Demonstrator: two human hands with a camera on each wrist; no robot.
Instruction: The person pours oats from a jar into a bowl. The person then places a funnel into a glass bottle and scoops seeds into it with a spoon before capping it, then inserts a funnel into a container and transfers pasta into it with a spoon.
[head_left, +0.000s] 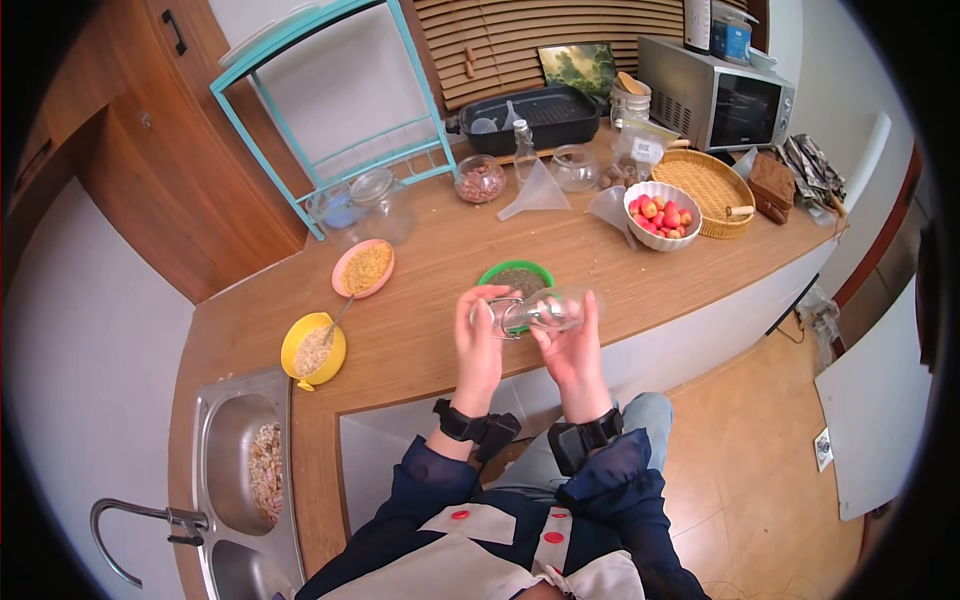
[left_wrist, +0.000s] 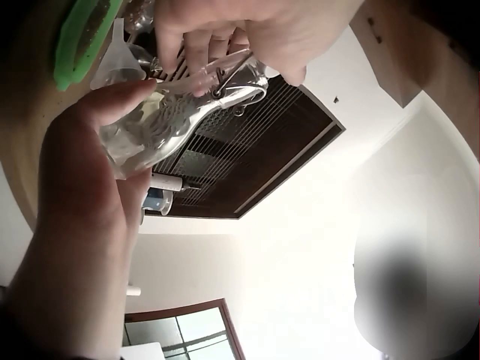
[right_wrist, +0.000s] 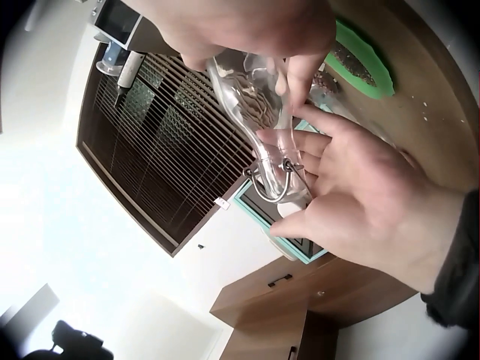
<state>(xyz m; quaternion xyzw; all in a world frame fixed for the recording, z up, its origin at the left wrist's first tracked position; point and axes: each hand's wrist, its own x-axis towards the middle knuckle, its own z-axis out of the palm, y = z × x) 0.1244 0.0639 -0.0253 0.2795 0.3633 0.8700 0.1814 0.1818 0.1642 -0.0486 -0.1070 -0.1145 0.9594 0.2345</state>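
Note:
A clear glass swing-top bottle (head_left: pixel 555 312) lies sideways between my two hands, above the near counter edge. My left hand (head_left: pixel 478 340) holds its neck end, with the fingers behind the neck and the thumb by the white stopper (right_wrist: pixel 291 208). The wire bail (right_wrist: pixel 274 184) hangs loose about the neck. My right hand (head_left: pixel 575 355) grips the base end between thumb and fingers. Through the glass no filling shows. Just behind the hands stands a green bowl (head_left: pixel 541 268) of small dark grains, partly covered by the bottle and left hand.
Left are a pink bowl (head_left: pixel 338 283), a yellow bowl (head_left: pixel 333 370) of flakes and a sink (head_left: pixel 215 460). Behind stand a funnel (head_left: pixel 540 190), another glass bottle (head_left: pixel 524 150), jars, a white bowl (head_left: pixel 660 238) of red fruit, a wicker tray (head_left: pixel 705 180) and a microwave (head_left: pixel 725 100).

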